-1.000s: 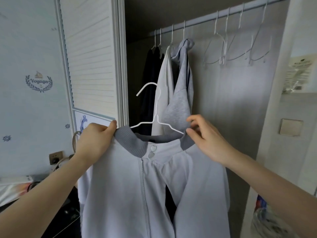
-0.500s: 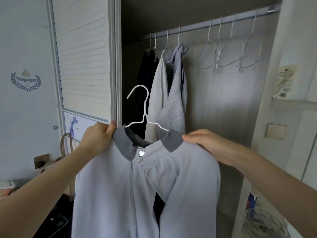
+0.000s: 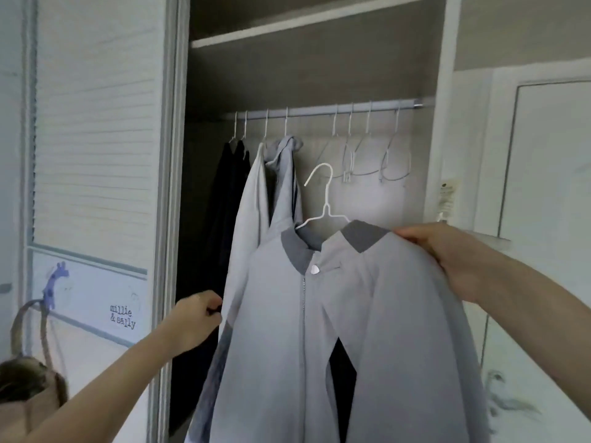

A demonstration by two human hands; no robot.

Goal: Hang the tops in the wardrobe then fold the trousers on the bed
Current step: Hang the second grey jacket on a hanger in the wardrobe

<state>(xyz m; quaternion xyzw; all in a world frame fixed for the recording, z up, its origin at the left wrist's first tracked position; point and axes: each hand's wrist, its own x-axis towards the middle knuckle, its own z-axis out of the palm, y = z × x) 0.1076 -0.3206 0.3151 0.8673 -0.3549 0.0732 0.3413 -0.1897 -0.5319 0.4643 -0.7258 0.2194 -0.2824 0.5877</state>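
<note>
Setting: an open wardrobe (image 3: pixel 307 91) is seen ahead, with a louvred door (image 3: pixel 96 123) on its left and a pale wall panel on its right.
Door writing: "millie & sally" (image 3: pixel 123 316) is printed low on the door, beside a blue giraffe figure (image 3: pixel 56 282).
Basket: a woven handle (image 3: pixel 28 334) is seen at the lower left edge.
Left hand: the left hand (image 3: pixel 195 324) is raised from the lower left with the forearm slanting upward; its grip is curled closed at the left edge of the jacket, though whether cloth is actually pinched cannot be told.
Hung clothes: dark garments (image 3: pixel 230 193), a white top (image 3: pixel 256 199) and a grey hooded top (image 3: pixel 284 174) are hung on the rail (image 3: pixel 319 108).
Jacket: a pale grey zip jacket (image 3: pixel 367 314) with a darker ribbed collar is held up in front of the wardrobe opening, below the rail; its long axis runs vertically, collar uppermost, front turned to the camera.
Hanger: a white wire hanger (image 3: pixel 324 199) is set inside the collar, its hook upward and curving left, not on the rail.
Spare hangers: empty wire hangers (image 3: pixel 367 161) are hung on the right part of the rail.
Right hand: the right hand (image 3: pixel 447 251) is extended from the right, its grip clamped on the jacket's right shoulder beside the collar.
Tag: a small label (image 3: pixel 447 196) is seen on the right frame; its print is unreadable.
</note>
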